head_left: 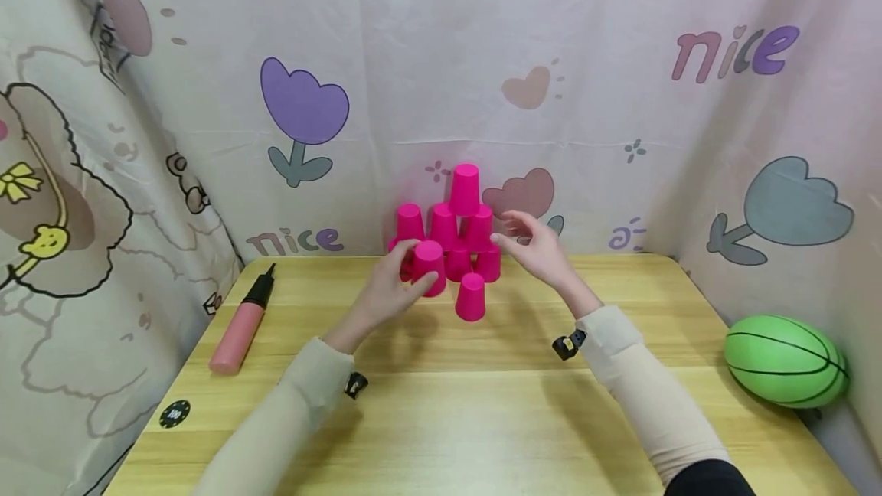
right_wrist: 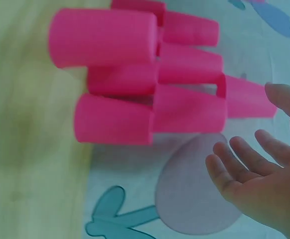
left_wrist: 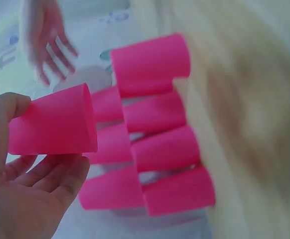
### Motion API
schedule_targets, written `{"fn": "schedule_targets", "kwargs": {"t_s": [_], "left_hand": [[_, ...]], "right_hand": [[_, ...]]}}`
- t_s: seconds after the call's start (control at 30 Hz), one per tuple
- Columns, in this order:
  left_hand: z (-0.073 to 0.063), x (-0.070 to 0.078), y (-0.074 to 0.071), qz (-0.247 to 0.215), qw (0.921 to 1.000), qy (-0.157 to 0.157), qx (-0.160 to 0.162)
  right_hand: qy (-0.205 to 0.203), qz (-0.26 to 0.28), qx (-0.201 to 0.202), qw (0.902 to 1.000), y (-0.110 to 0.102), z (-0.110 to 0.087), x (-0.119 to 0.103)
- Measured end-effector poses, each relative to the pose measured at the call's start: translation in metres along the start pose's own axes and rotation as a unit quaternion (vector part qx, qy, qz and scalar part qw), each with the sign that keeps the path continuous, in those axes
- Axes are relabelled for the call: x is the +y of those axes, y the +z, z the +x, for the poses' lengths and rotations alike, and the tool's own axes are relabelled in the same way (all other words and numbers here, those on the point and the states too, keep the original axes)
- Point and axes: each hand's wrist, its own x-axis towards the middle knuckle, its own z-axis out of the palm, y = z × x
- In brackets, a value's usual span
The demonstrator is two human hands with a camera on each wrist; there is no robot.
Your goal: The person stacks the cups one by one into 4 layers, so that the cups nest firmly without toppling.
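Observation:
My left hand [head_left: 384,293] grips an upside-down pink cup [head_left: 430,270] between thumb and fingers, in front of the stack's left side. In the left wrist view, the held cup [left_wrist: 55,122] is apart from the stacked ones. Behind it, pink cups stand mouth down in tiers; the top cup [head_left: 465,190] straddles two below. A single pink cup [head_left: 471,298] stands on the table in front of the stack. To the stack's right my right hand [head_left: 540,251] hovers with loosely bent fingers, holding nothing; the right wrist view shows its fingers [right_wrist: 244,164] apart from the cups.
A pink hand pump [head_left: 237,335] with a black nozzle lies on the table's left side, near a black round chip [head_left: 175,413] marked 100. A green ball [head_left: 785,362] sits at the right edge. Behind the stack hangs a printed curtain [head_left: 441,83].

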Motion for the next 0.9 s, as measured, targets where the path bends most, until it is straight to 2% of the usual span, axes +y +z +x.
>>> {"fn": "schedule_targets", "kwargs": {"t_s": [0.2,0.43,0.67,0.9], "left_hand": [[0.029,-0.002,-0.019,0.017,0.9987,0.009,0.048],[0.055,0.005,-0.032,0.018,0.9978,-0.007,0.063],[0.080,0.009,-0.039,0.015,0.9971,-0.005,0.075],[0.098,0.010,-0.039,0.021,0.9947,-0.026,0.097]], "right_hand": [[-0.012,-0.007,-0.030,0.9994,0.019,-0.019,0.008],[-0.002,-0.018,-0.047,0.9987,0.039,-0.031,0.021],[0.013,-0.006,-0.057,0.9983,0.052,-0.037,0.030],[0.016,-0.013,-0.062,0.9978,0.062,-0.045,0.038]]}}
